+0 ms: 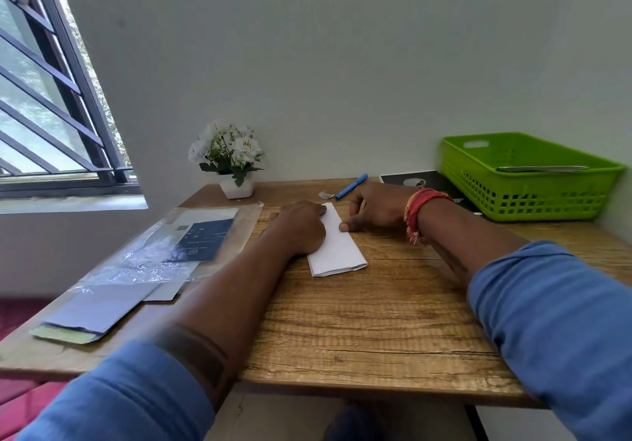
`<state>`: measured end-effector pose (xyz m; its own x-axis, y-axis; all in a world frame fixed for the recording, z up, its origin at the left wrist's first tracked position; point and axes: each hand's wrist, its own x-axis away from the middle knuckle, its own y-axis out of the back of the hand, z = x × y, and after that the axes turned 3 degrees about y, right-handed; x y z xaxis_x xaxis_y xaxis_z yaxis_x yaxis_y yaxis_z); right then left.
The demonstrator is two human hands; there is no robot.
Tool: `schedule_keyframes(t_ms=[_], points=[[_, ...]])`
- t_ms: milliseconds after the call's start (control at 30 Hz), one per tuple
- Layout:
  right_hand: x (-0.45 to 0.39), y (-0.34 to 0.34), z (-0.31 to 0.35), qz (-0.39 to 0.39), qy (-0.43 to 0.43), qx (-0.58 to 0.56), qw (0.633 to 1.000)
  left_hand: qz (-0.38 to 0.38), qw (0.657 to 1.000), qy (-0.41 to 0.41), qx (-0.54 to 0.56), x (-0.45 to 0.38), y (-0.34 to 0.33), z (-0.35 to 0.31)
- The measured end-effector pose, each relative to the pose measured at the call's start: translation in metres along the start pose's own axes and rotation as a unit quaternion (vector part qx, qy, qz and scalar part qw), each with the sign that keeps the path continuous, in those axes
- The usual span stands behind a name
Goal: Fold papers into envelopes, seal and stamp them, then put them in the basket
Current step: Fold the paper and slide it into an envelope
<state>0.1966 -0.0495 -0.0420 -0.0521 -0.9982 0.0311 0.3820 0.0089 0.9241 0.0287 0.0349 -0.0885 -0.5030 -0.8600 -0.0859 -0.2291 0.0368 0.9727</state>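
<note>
A white folded paper point(338, 249) lies lengthwise in the middle of the wooden table point(376, 321). My left hand point(297, 227) rests as a fist on the paper's left edge and presses it down. My right hand point(372, 206) sits at the paper's far right corner, thumb tip touching the edge, fingers curled. A green plastic basket point(526, 197) stands at the back right with an envelope point(543, 168) lying in it. A small stamp point(326, 195) lies beyond the paper next to a blue pen point(351, 186).
A clear plastic sleeve with a dark blue packet point(201, 240) and grey envelopes point(99, 307) covers the table's left side. A white flower pot point(236, 186) stands at the back. A dark book point(424, 180) lies under the basket's left end. Wall behind, window left.
</note>
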Motion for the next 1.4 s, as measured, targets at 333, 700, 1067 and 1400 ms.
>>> schedule_keyframes(t_ms=[333,700,1067,1400], points=[[0.029,0.010,0.009,0.068,0.015,0.043,0.997,0.001,1.000,0.001,-0.017,-0.001,0.000,-0.002],[0.050,0.017,0.019,0.149,0.013,0.065,0.987,0.001,1.000,0.002,-0.020,0.002,0.001,-0.003],[0.041,0.002,-0.003,-0.001,0.074,0.000,0.997,-0.001,1.000,0.007,-0.016,0.005,0.003,-0.004],[-0.013,-0.012,0.010,0.008,0.016,0.131,0.991,0.001,1.000,0.000,-0.030,0.002,0.002,-0.002]])
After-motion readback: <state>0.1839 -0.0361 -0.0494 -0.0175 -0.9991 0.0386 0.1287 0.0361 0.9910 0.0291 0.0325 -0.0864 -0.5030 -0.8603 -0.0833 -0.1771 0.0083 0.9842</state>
